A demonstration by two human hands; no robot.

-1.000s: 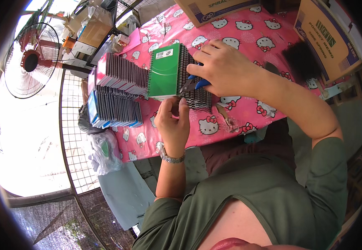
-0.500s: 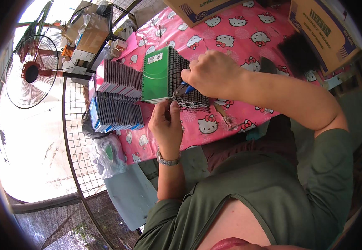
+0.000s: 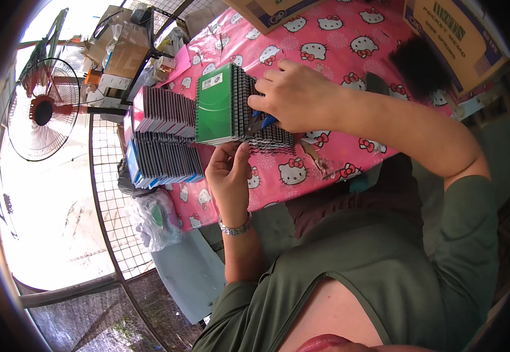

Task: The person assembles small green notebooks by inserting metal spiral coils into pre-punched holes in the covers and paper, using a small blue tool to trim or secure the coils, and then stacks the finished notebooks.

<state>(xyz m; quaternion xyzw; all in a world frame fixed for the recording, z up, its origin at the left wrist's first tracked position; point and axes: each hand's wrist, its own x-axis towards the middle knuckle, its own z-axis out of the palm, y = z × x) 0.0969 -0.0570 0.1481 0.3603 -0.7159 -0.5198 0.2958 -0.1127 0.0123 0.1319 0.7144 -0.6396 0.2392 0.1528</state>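
Observation:
A green spiral notebook (image 3: 214,111) lies on top of a pile of wire-bound notebooks (image 3: 275,139) on the table. My right hand (image 3: 293,97) is closed around blue-handled pliers (image 3: 268,121), their metal jaws at the wire spine near the pile's front corner. At that same corner, my left hand (image 3: 230,176) pinches the notebook's near edge between thumb and fingers, close to the end of the spine. What exactly the pliers' jaws touch is too small to tell.
Left of the pile stand rows of pink-covered notebooks (image 3: 164,108) and blue-covered notebooks (image 3: 164,158). Cardboard boxes (image 3: 451,50) and a black bristly thing (image 3: 416,67) sit at the far right. A plastic bag (image 3: 155,220) hangs by the table's left edge; beyond is a fan (image 3: 42,110).
My right hand has turned slightly and its fingers have loosened on the pliers, whose blue handles show more. The green notebook appears shifted slightly left. My left hand stays at the corner.

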